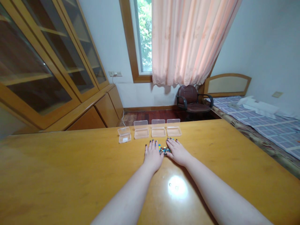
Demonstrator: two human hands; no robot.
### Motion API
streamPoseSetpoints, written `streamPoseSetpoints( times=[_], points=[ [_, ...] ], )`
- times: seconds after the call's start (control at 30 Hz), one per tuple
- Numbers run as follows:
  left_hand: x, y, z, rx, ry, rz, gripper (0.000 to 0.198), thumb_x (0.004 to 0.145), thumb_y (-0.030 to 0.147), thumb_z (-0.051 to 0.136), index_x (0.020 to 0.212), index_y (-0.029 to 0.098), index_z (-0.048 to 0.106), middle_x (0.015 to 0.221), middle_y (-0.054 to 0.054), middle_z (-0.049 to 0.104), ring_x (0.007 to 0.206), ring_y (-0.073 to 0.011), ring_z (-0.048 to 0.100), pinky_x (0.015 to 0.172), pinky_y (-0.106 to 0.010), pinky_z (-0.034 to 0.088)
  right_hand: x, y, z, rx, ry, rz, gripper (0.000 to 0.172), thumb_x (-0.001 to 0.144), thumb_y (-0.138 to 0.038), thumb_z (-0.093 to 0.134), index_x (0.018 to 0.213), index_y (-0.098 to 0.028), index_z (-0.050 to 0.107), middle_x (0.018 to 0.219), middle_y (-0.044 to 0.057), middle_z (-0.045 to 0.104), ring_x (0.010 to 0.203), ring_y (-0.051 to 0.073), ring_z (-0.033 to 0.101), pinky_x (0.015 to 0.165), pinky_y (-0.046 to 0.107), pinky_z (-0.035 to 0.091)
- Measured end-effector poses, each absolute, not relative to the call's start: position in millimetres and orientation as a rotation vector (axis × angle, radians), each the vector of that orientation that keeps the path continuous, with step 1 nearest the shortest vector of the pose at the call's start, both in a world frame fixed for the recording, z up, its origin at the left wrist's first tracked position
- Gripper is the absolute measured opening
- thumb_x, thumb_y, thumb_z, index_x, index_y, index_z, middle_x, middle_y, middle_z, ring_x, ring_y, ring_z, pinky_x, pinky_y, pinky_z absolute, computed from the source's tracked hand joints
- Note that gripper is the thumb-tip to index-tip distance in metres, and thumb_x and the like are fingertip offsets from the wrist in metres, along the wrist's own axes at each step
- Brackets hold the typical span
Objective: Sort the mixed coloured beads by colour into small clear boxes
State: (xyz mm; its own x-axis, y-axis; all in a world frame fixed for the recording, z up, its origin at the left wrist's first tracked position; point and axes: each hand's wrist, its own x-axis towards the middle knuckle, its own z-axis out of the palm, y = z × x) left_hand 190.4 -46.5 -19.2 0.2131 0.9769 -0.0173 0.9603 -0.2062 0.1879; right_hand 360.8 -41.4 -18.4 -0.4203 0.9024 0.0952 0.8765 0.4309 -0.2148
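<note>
A small heap of multicoloured pieces (pixel 164 149), blue, yellow, red and white, lies on the wooden table (pixel 70 175); they are too small to name. Flat on the left side of the heap rests my left hand (pixel 152 155), fingers stretched out. My right hand (pixel 178 152) lies flat on the heap's right side, its fingers pointing forward. Both palms cover part of the pieces, and the thumbs come close together at the near edge. Beyond the hands stand several clear plastic boxes with raised lids, among them a smaller box (pixel 125 138) at the left with a white label.
Three larger clear boxes, the left one (pixel 141 133), the middle one (pixel 158 132) and the right one (pixel 174 131), form a row near the table's far edge. Behind are an office chair (pixel 194 99), a bed (pixel 262 115) at right and a glass-door cabinet (pixel 77 93) at left.
</note>
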Motion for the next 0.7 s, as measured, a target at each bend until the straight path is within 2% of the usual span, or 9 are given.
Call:
streamPoseSetpoints(
  times=[0.13,0.23,0.33,0.47,0.6,0.7],
  points=[
    [189.8,-46.0,-22.0,2.329,1.869,0.186,0.067,0.087,0.048,0.035,0.142,0.011,0.03,0.15,-0.014,0.026,0.139,-0.0276,0.021,0.113,-0.049,0.015,364.8,-40.4,-10.3,-1.673,-2.413,0.159,0.055,0.089,-0.046,0.044,0.132,-0.011,0.047,0.14,0.018,0.042,0.131,0.028,0.037,0.109,0.048,0.026],
    [189.2,-45.6,-23.3,2.343,1.845,0.176,0.068,0.086,0.049,0.033,0.142,0.011,0.029,0.151,-0.013,0.025,0.139,-0.0271,0.02,0.113,-0.051,0.013,364.3,-42.1,-2.0,-1.627,-2.429,0.182,0.05,0.091,-0.043,0.041,0.131,-0.014,0.049,0.138,0.016,0.045,0.129,0.026,0.039,0.108,0.046,0.026],
    [188.8,-45.6,-23.9,2.366,1.789,0.135,0.067,0.086,0.046,0.034,0.143,0.012,0.027,0.152,-0.011,0.022,0.14,-0.026,0.017,0.113,-0.052,0.011,358.8,-45.2,0.1,-1.478,-2.536,0.239,0.052,0.091,-0.048,0.041,0.136,-0.022,0.044,0.144,0.011,0.038,0.134,0.026,0.032,0.11,0.048,0.021],
    [188.8,-45.9,-24.8,2.382,1.758,0.103,0.067,0.085,0.042,0.035,0.144,0.011,0.025,0.152,-0.011,0.02,0.141,-0.0247,0.015,0.114,-0.049,0.011,351.0,-45.8,-5.6,-1.499,-2.585,0.242,0.057,0.089,-0.054,0.041,0.141,-0.031,0.035,0.15,0.011,0.026,0.137,0.033,0.022,0.109,0.055,0.014],
    [189.5,-46.1,-24.2,2.365,1.765,0.117,0.069,0.083,0.041,0.036,0.144,0.01,0.025,0.152,-0.011,0.021,0.141,-0.0247,0.015,0.114,-0.048,0.01,349.0,-42.4,-10.2,-1.542,-2.579,0.244,0.057,0.089,-0.055,0.04,0.141,-0.033,0.034,0.151,0.011,0.023,0.138,0.034,0.018,0.108,0.057,0.012],
    [190.4,-47.0,-22.3,2.325,1.803,0.137,0.069,0.083,0.042,0.036,0.143,0.009,0.026,0.152,-0.012,0.022,0.14,-0.0258,0.017,0.114,-0.047,0.011,349.6,-41.1,-10.7,-1.559,-2.552,0.227,0.055,0.088,-0.054,0.042,0.138,-0.03,0.041,0.15,0.011,0.025,0.137,0.033,0.019,0.109,0.057,0.01]
  ],
)
